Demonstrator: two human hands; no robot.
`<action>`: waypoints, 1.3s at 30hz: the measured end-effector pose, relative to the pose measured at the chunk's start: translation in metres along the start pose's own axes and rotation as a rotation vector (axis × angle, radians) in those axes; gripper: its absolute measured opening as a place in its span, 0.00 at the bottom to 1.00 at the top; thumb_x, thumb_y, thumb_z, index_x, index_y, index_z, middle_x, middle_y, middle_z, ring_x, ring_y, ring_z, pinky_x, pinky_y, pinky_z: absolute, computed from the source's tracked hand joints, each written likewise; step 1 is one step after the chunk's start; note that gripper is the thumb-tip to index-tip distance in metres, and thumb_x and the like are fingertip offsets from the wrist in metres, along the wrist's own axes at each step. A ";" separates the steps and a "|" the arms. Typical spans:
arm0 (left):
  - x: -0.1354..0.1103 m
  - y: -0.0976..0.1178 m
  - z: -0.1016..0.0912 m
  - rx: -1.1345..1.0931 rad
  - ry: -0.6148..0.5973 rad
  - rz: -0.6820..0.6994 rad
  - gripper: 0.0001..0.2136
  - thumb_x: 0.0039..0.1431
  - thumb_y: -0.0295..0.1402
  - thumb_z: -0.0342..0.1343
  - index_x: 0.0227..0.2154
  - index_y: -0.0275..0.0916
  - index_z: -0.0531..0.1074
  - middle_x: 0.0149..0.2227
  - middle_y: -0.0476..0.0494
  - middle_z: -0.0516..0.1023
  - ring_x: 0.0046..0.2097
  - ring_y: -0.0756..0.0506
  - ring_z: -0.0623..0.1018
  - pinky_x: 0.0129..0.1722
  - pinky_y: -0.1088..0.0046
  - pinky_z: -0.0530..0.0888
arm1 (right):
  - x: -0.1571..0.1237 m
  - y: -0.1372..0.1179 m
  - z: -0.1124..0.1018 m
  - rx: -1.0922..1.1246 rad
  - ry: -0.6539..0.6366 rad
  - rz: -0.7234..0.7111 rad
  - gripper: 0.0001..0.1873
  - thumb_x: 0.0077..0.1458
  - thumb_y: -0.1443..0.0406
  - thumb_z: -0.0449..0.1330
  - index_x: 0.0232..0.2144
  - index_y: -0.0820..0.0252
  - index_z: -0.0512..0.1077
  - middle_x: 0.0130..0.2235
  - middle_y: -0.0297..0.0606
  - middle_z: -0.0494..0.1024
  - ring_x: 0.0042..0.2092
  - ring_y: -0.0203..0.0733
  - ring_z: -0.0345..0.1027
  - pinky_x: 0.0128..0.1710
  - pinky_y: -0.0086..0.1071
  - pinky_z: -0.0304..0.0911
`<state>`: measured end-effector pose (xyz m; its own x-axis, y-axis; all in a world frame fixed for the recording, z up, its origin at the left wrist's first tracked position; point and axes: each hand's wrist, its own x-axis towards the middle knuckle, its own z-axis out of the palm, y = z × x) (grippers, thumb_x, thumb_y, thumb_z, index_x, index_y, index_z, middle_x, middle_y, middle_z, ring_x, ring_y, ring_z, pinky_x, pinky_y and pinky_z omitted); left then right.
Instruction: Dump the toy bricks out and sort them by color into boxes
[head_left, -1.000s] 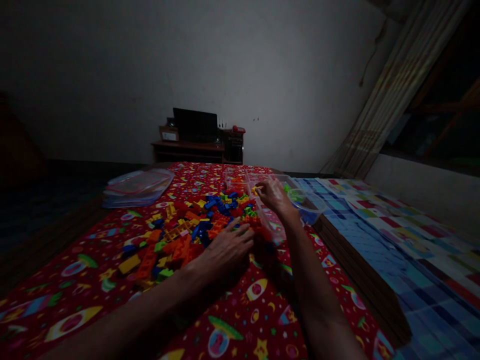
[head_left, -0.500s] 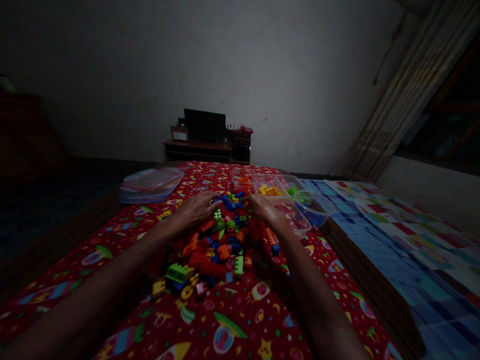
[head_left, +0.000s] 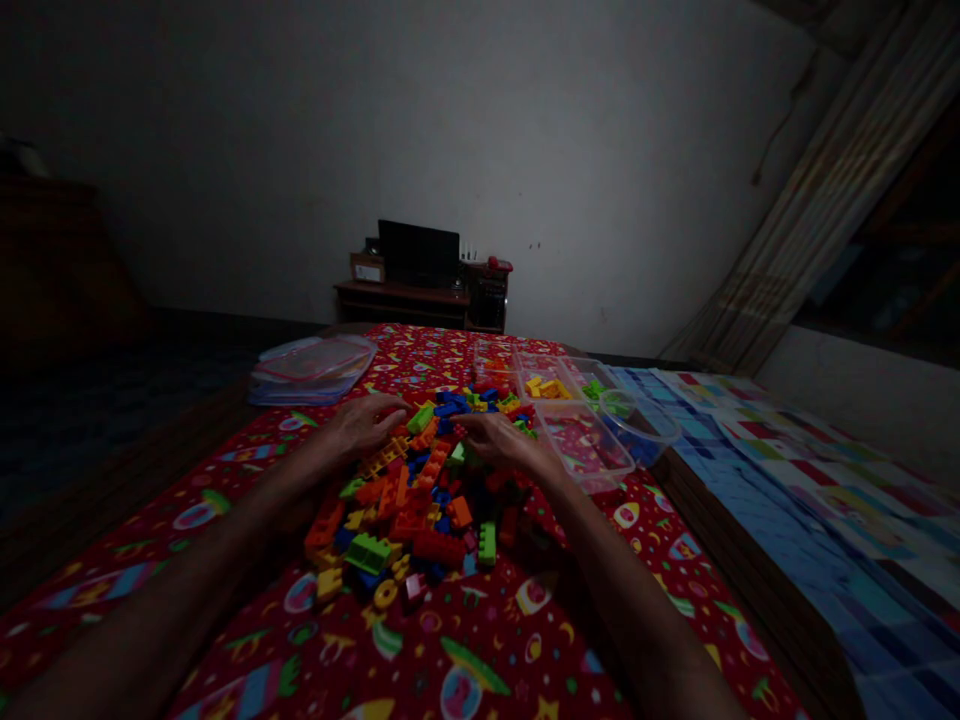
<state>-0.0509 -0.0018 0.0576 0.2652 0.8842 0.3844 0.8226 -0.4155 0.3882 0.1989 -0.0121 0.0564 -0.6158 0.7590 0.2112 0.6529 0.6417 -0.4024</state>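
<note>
A heap of colourful toy building bricks (head_left: 394, 495) is spread over the red patterned cloth (head_left: 315, 660). At its left edge rests my left hand (head_left: 366, 422), fingers loosely bent and apart, close to a green brick (head_left: 421, 418). Reaching over the upper right of the heap, my right hand (head_left: 499, 442) has its fingers stretched leftward just below some blue bricks (head_left: 452, 404). No brick shows in either hand, though the right fingertips partly blend into the heap. A long red brick (head_left: 439, 548) and another green brick (head_left: 367, 552) lie at the near side.
Clear plastic boxes stand right of the heap: one holds yellow bricks (head_left: 546, 388), another green bricks (head_left: 594, 391). The nearest box (head_left: 626, 468) adjoins a round clear tub (head_left: 671, 432) with blue pieces. Stacked lids (head_left: 315, 362) lie at left. A monitor (head_left: 418, 252) stands behind.
Both hands have moved left and slightly toward me. Bricks have spread toward the left of the heap, with more orange ones showing. The view has shifted slightly.
</note>
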 end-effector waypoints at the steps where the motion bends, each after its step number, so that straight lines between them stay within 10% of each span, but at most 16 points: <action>1: 0.000 0.000 0.003 -0.007 -0.004 0.021 0.24 0.54 0.50 0.43 0.37 0.40 0.79 0.44 0.39 0.81 0.46 0.38 0.78 0.50 0.64 0.71 | 0.002 0.001 0.001 0.006 0.008 0.034 0.22 0.57 0.70 0.53 0.53 0.63 0.71 0.30 0.35 0.77 0.31 0.36 0.67 0.34 0.27 0.60; 6: 0.002 -0.003 0.011 -0.023 -0.040 0.080 0.22 0.54 0.46 0.45 0.40 0.40 0.78 0.45 0.40 0.81 0.47 0.39 0.77 0.50 0.64 0.71 | 0.002 0.000 0.004 -0.053 0.022 0.129 0.17 0.59 0.69 0.49 0.43 0.66 0.76 0.34 0.43 0.79 0.36 0.41 0.71 0.37 0.29 0.61; 15: -0.001 0.002 0.005 -0.005 -0.060 0.060 0.22 0.55 0.44 0.45 0.43 0.39 0.77 0.46 0.39 0.80 0.47 0.39 0.77 0.50 0.64 0.71 | 0.003 -0.005 0.013 0.021 -0.004 0.131 0.34 0.46 0.72 0.64 0.57 0.61 0.67 0.53 0.46 0.75 0.53 0.49 0.68 0.52 0.38 0.62; 27: -0.010 0.024 0.020 -0.056 -0.048 0.371 0.17 0.62 0.37 0.47 0.45 0.36 0.75 0.52 0.35 0.75 0.55 0.40 0.72 0.57 0.60 0.67 | -0.008 -0.013 -0.011 -0.077 0.153 0.216 0.14 0.55 0.69 0.55 0.42 0.63 0.76 0.38 0.44 0.80 0.43 0.47 0.72 0.43 0.33 0.63; 39: -0.012 0.024 0.028 -0.026 -0.026 0.471 0.15 0.65 0.39 0.47 0.46 0.39 0.75 0.51 0.38 0.76 0.55 0.42 0.73 0.56 0.62 0.69 | 0.001 0.000 -0.011 0.020 0.310 0.207 0.20 0.55 0.70 0.56 0.51 0.61 0.73 0.47 0.42 0.79 0.46 0.42 0.73 0.48 0.32 0.65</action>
<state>-0.0204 -0.0163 0.0382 0.6191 0.6034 0.5026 0.5970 -0.7774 0.1981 0.2025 -0.0102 0.0664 -0.3066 0.8719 0.3818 0.7390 0.4709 -0.4819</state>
